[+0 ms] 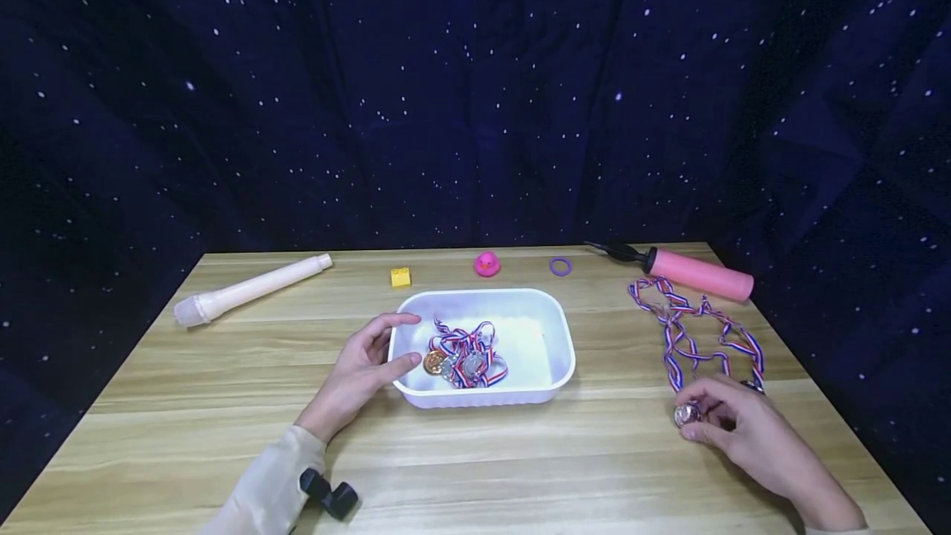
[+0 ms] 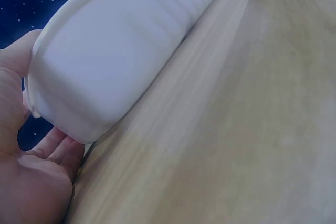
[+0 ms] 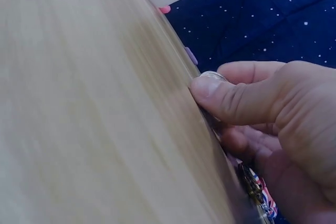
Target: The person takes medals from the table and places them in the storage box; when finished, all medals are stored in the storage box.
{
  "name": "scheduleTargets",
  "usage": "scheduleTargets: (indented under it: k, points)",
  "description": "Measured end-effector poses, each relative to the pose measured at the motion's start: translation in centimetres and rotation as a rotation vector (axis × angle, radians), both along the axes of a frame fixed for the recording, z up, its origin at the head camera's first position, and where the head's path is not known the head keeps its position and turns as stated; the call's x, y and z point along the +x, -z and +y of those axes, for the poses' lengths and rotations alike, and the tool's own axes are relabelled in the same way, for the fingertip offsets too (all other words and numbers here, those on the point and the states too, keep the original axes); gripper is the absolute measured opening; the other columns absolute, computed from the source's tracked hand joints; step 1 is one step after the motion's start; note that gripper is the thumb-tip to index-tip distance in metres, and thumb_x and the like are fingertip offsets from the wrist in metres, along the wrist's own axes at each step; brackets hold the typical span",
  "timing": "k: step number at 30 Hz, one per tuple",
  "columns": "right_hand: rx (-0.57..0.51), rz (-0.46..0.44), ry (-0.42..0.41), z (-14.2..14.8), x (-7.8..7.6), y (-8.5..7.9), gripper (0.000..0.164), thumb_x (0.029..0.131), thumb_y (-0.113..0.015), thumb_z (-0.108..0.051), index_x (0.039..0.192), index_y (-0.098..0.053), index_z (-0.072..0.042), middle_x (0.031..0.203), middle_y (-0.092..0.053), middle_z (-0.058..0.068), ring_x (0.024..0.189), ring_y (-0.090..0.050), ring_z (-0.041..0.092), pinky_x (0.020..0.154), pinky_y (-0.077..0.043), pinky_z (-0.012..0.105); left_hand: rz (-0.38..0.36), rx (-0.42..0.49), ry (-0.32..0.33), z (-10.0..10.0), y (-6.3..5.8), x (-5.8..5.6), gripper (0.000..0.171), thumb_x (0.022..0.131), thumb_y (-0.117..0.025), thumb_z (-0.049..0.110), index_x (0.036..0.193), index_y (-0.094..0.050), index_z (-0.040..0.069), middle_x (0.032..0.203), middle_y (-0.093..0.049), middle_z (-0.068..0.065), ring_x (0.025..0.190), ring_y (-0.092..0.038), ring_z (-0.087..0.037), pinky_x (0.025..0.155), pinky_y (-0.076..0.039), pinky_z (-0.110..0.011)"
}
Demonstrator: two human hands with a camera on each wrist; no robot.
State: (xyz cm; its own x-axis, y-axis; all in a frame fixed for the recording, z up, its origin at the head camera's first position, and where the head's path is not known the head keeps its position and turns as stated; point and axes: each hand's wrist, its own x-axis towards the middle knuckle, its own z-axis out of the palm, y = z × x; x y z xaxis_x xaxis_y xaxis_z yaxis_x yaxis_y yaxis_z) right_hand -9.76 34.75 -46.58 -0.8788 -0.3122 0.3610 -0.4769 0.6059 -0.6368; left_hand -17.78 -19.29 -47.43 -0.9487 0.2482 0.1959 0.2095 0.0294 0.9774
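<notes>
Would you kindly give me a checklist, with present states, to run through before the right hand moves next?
1. Right hand pinches a medal: ok.
2. Left hand grips the tray at its left end: ok.
3. Tray sits upright on the table: ok.
4. Room inside the tray: ok, its right end is bare.
5. Ribbons on the right lie untangled: not ok, they cross and loop.
6. Held medal's own ribbon runs free: cannot tell, the strands overlap.
</notes>
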Motion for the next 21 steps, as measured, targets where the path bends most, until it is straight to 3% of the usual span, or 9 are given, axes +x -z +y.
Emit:
scheduleTargets:
  k: [5, 14, 21]
  points:
    - [-0.054, -0.051, -0.002, -0.5, 0.0, 0.1, 0.041, 0.085, -0.087, 0.012, 0.115, -0.076, -0.014, 0.097, -0.077, -0.002, 0.077, -0.072, 0.006, 0.066, -0.060, 0.019, -0.002, 0.005, 0.001, 0.0, 0.0, 0.0, 0.058, 0.096, -0.082, 0.000, 0.150, -0.062, 0.006, 0.163, -0.057, -0.018, 0.162, -0.040, -0.030, 0.131, -0.030, -0.020]
    - [-0.065, 0.030, 0.087, -1.5, -0.1, 0.3, 0.030, 0.091, -0.087, 0.005, 0.107, -0.081, -0.020, 0.094, -0.079, -0.002, 0.076, -0.066, 0.004, 0.063, -0.053, 0.018, 0.000, 0.000, -0.001, -0.1, 0.0, 0.0, 0.058, 0.096, -0.082, 0.001, 0.150, -0.063, 0.007, 0.162, -0.058, -0.018, 0.162, -0.040, -0.029, 0.128, -0.032, -0.015]
    - [-0.181, 0.021, 0.162, -2.4, 0.1, -0.5, 0.026, 0.096, -0.083, 0.005, 0.119, -0.083, -0.007, 0.102, -0.084, 0.002, 0.088, -0.073, 0.001, 0.074, -0.059, 0.014, -0.003, 0.002, 0.005, 0.0, 0.0, 0.0, 0.058, 0.096, -0.083, 0.001, 0.150, -0.063, 0.007, 0.164, -0.056, -0.018, 0.162, -0.040, -0.030, 0.130, -0.031, -0.019]
